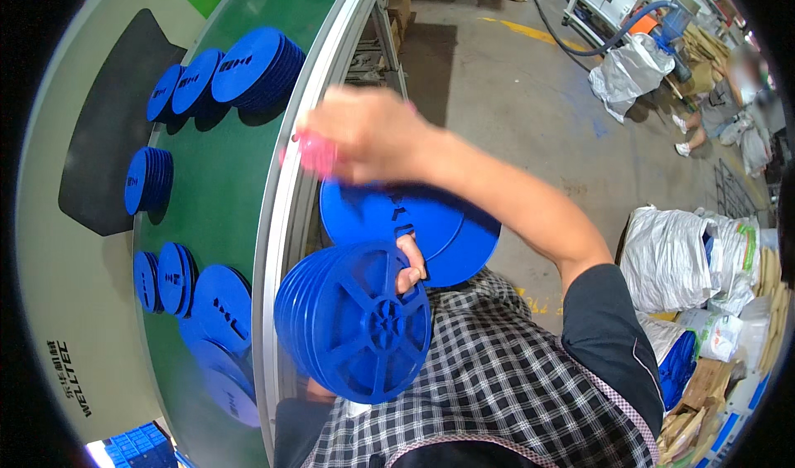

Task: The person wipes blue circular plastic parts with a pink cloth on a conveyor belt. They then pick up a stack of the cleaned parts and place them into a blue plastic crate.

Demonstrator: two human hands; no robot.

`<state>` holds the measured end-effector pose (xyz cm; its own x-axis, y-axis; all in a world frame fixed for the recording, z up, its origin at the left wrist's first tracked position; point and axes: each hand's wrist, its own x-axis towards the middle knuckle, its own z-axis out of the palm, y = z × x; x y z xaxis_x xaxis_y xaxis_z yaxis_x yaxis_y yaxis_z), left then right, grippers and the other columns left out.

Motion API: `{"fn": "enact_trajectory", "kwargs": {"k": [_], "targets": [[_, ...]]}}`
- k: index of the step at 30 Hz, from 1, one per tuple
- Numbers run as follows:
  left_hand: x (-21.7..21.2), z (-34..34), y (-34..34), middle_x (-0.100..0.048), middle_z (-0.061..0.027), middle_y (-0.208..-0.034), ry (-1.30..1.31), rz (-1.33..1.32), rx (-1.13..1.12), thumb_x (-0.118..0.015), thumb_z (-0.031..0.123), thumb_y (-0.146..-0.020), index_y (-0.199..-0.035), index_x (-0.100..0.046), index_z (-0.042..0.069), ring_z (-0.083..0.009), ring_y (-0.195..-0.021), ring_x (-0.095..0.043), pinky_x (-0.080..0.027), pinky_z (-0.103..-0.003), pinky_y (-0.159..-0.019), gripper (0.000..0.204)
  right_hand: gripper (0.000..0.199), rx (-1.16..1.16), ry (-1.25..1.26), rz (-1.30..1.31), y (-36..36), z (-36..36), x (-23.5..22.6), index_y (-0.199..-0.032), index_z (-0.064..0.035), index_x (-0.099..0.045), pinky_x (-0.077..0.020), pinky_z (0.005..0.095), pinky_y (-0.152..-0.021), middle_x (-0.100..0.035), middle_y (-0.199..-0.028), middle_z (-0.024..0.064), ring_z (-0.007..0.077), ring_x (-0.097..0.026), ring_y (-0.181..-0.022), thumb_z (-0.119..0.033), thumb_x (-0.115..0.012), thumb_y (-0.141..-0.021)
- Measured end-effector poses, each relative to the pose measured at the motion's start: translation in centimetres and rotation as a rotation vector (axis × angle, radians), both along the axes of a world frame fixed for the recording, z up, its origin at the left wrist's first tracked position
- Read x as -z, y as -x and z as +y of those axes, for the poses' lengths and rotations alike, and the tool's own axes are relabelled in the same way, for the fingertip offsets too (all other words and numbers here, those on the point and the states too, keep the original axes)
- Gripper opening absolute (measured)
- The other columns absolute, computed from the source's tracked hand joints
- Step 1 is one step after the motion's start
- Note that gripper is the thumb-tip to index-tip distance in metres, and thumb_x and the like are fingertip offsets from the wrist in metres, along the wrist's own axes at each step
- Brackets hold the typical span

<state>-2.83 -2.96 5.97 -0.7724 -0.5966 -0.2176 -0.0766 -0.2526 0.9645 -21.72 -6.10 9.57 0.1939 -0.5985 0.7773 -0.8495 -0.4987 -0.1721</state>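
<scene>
A stack of blue spoked reel flanges (373, 327) is gripped by the left hand (411, 267), just right of the green conveyor belt (217, 178); flanges could be spilled if that grip loosens. A pink object (317, 155) appears clutched by the blurred right hand (364, 132), near the belt's edge.

The bare, blurred right hand (356, 132) is clenched at the right edge of the smooth green surface (219, 195), elbow bent. The bare left hand (410, 267) is partly hidden, fingers curled.
</scene>
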Motion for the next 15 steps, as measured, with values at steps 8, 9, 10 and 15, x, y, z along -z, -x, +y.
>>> {"fn": "enact_trajectory", "kwargs": {"k": [8, 9, 10, 15], "targets": [[-1.0, -1.9, -3.1, -0.068, -0.0020, -0.085, -0.058, 0.018, -0.094, -0.085, 0.032, -0.083, -0.098, -0.071, 0.009, -0.0148, -0.083, -0.065, -0.053, -0.031, -0.080, 0.031, 0.042, -0.269, -0.203, -0.177, -2.5, 8.0, 3.1, -0.117, -0.0067, -0.059, -0.0528, 0.0400, -0.068, -0.062, -0.087, 0.0085, 0.0286, -0.065, -0.080, -0.017, -0.079, -0.081], [-1.0, -2.1, -3.5, -0.068, -0.0020, -0.085, -0.063, 0.022, -0.103, -0.085, 0.032, -0.082, -0.097, -0.071, 0.009, -0.0148, -0.083, -0.065, -0.053, -0.031, -0.080, 0.031, 0.042, -0.241, -0.246, -0.105, -2.2, 9.1, 3.2, -0.116, -0.0065, -0.060, -0.0533, 0.0402, -0.068, -0.063, -0.088, 0.0094, 0.0288, -0.065, -0.080, -0.018, -0.080, -0.081], [-1.2, -2.3, -3.7, -0.068, -0.0020, -0.085, -0.068, 0.029, -0.108, -0.085, 0.032, -0.082, -0.097, -0.071, 0.009, -0.0148, -0.083, -0.065, -0.053, -0.031, -0.080, 0.031, 0.042, -0.217, -0.284, -0.027, -1.5, 10.0, 3.0, -0.116, -0.0063, -0.061, -0.0538, 0.0404, -0.068, -0.064, -0.089, 0.0103, 0.0291, -0.065, -0.079, -0.019, -0.081, -0.081], [-1.8, -3.1, -5.1, -0.068, -0.0021, -0.084, -0.075, 0.018, -0.095, -0.086, 0.032, -0.081, -0.096, -0.071, 0.009, -0.0150, -0.082, -0.065, -0.053, -0.031, -0.079, 0.031, 0.049, 0.039, -0.755, -0.862, 2.3, 13.1, -2.3, -0.129, 0.0000, -0.061, -0.0532, 0.0309, -0.084, -0.069, -0.100, 0.0067, 0.0172, -0.066, -0.089, -0.011, -0.073, -0.083]]}}
